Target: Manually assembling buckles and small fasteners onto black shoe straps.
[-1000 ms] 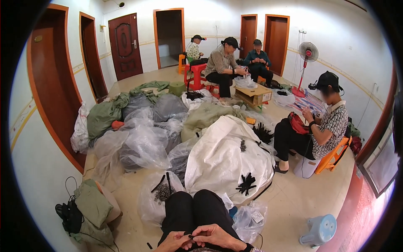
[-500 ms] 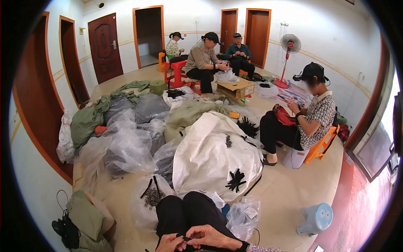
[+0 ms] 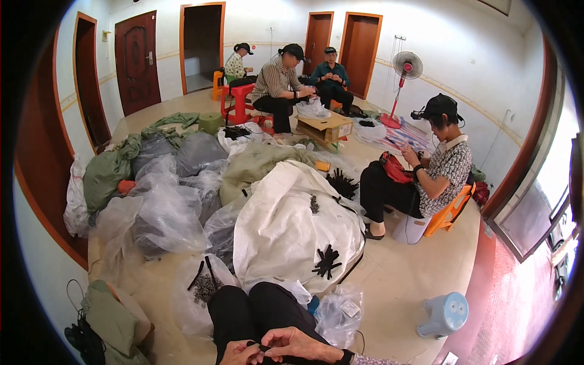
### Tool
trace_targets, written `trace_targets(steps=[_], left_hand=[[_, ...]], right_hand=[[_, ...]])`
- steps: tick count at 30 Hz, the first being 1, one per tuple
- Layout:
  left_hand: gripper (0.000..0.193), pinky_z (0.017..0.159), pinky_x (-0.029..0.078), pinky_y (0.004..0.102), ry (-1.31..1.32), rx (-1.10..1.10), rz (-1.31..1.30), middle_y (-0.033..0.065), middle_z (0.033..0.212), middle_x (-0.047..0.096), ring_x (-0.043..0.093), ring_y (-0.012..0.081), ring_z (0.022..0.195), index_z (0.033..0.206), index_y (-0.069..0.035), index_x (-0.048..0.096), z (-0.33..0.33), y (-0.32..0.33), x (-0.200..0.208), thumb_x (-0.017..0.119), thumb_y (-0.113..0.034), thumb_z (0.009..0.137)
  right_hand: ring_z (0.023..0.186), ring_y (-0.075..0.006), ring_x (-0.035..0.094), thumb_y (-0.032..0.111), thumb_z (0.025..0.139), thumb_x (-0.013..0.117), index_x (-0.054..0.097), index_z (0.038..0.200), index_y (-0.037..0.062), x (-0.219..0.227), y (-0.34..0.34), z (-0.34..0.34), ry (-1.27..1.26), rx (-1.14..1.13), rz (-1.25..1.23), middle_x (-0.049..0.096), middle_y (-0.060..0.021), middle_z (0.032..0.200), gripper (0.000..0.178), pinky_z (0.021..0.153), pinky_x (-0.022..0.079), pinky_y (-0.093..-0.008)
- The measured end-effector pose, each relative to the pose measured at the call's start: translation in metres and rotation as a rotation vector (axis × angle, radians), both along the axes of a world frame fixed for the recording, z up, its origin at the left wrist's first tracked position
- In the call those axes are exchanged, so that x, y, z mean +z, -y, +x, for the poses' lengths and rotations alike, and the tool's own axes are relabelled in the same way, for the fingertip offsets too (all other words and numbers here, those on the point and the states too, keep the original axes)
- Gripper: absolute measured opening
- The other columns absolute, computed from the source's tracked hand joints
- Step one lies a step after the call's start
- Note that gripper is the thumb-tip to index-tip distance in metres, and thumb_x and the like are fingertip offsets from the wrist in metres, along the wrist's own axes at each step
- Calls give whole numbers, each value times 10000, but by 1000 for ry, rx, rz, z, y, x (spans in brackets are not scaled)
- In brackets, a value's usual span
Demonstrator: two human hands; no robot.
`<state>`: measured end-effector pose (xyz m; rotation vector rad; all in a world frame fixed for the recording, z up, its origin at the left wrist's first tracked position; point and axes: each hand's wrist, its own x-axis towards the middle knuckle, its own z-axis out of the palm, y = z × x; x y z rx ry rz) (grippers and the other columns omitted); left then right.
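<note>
"Several things lay near the lap [image 3: 277, 307]; what came first from the left?"
"A clear bag [image 3: 187, 317] of small grey pieces [image 3: 205, 291]."
"And then?"
"The left hand [image 3: 239, 353], its fingers curled and nearly closed on a small black piece [image 3: 262, 348]."
"Where was that piece, exactly?"
"Between both hands, low over the lap. The right hand [image 3: 296, 344] pinched it too, thumb and fingers drawn close together."
"Farther right?"
"Black strips [image 3: 327, 261] lay fanned on a white sack [image 3: 274, 234], and past them stood a blue stool [image 3: 447, 313]."
</note>
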<state>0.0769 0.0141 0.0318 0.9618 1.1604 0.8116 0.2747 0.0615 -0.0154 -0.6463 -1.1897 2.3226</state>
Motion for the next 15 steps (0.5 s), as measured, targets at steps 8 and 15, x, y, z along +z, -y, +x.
trace_targets(steps=[8,15], left_hand=[[254,525,370,224,63,114,-46,-3,629,589,492,65,555,724,-33,622,-7,2,-13,540,-146,937],[256,535,381,221,63,101,-23,-4,645,596,506,67,569,746,-31,626,-7,2,-4,541,-168,945]], right_hand=[[735,-93,554,32,908,634,563,1095,16,0,-7,-10,-47,51,-63,575,-28,840,200,686,465,-229],[700,-78,562,66,908,654,595,1059,35,-5,-6,-13,-25,17,-68,600,-5,833,164,638,464,-218]])
